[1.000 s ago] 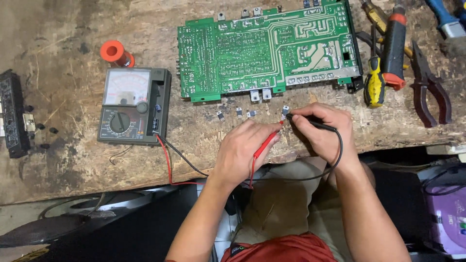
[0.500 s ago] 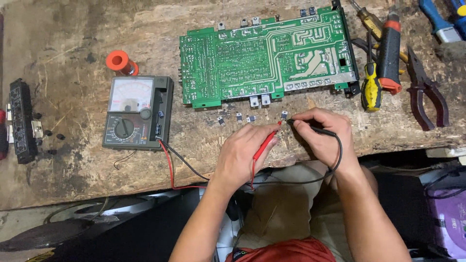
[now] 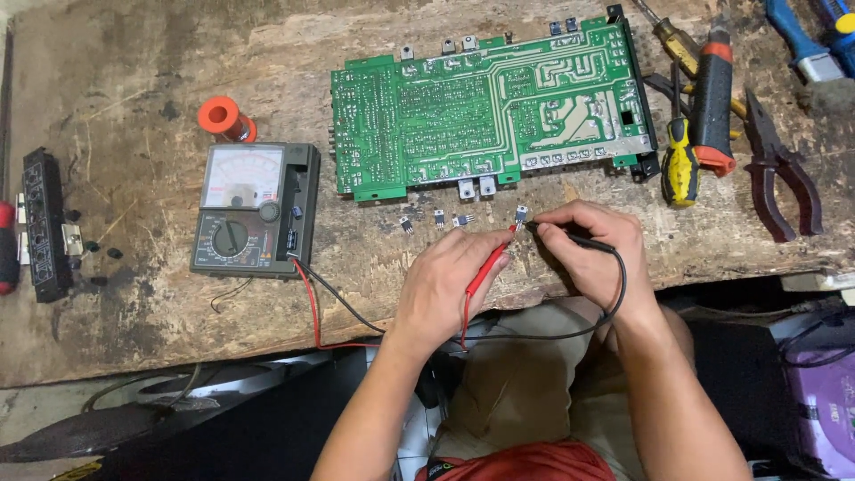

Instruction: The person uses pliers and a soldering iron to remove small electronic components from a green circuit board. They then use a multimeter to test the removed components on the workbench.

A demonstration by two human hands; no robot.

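Note:
My left hand [image 3: 445,281] grips a red test probe [image 3: 488,265], its tip touching a small three-legged component [image 3: 521,215] on the worn wooden bench. My right hand [image 3: 592,245] grips a black test probe [image 3: 570,239], its tip at the same component from the right. Red and black leads run from the probes along the bench edge to an analogue multimeter [image 3: 254,211] lying at the left. Three similar small components [image 3: 437,219] lie in a row left of the probed one. Just beyond them lies a large green circuit board [image 3: 490,111], solder side up.
An orange spool [image 3: 223,118] stands behind the meter. A black strip part [image 3: 44,224] with loose black bits lies at far left. Screwdrivers [image 3: 681,156], a red-black tool [image 3: 714,98] and pliers [image 3: 782,178] lie right of the board. A purple box [image 3: 824,405] sits below the bench.
The view has shifted so the bench contents sit slightly further right and lower. Both hands keep the probes on the same small component.

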